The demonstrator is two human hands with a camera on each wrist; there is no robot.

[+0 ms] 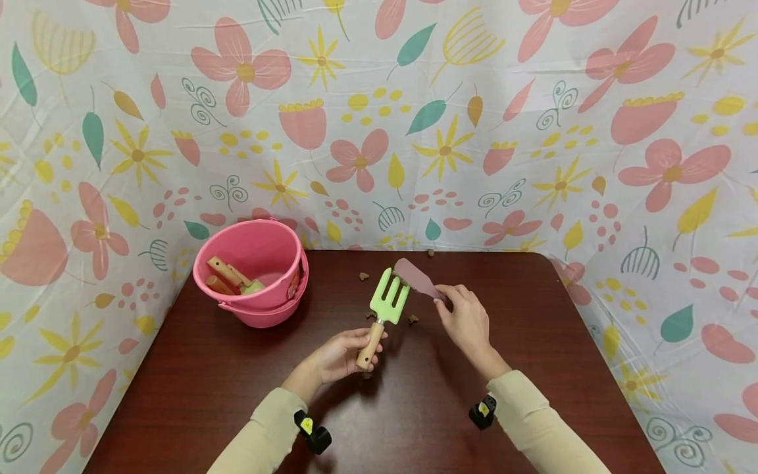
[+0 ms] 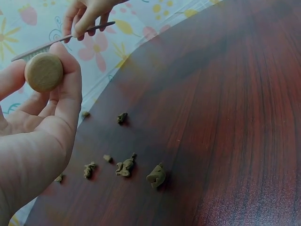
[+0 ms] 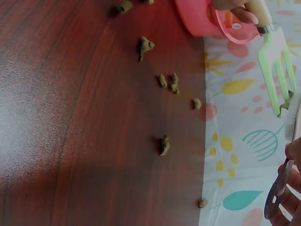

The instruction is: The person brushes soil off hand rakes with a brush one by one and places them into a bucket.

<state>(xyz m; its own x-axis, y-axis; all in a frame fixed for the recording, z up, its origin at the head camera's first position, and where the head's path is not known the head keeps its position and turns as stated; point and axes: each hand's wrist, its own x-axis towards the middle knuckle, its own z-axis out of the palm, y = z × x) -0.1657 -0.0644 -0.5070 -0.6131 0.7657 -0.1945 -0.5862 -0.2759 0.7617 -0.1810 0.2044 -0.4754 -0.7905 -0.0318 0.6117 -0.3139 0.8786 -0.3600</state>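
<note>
My left hand point(image 1: 340, 359) grips the wooden handle of a light green hand fork point(image 1: 387, 311), tilted with its tines pointing up and away. In my right hand point(image 1: 468, 321) is a mauve flat brush point(image 1: 416, 276), held by its handle, its head right at the tine tips. Short bristles point(image 3: 295, 123) face the fork in the right wrist view. A brownish clay-like scrap point(image 3: 286, 102) clings to the tine ends. Only the round end of the fork's handle point(image 2: 43, 72) faces the left wrist view, hiding the rest of the fork.
Several brownish crumbs point(image 2: 125, 166) lie scattered on the dark wooden table point(image 1: 249, 395) below the tools. At the back left stands a stacked pair of pink buckets point(image 1: 260, 301), holding wooden-handled tools point(image 1: 227, 270). A flowered cloth point(image 1: 379, 164) hangs behind the table and along its sides.
</note>
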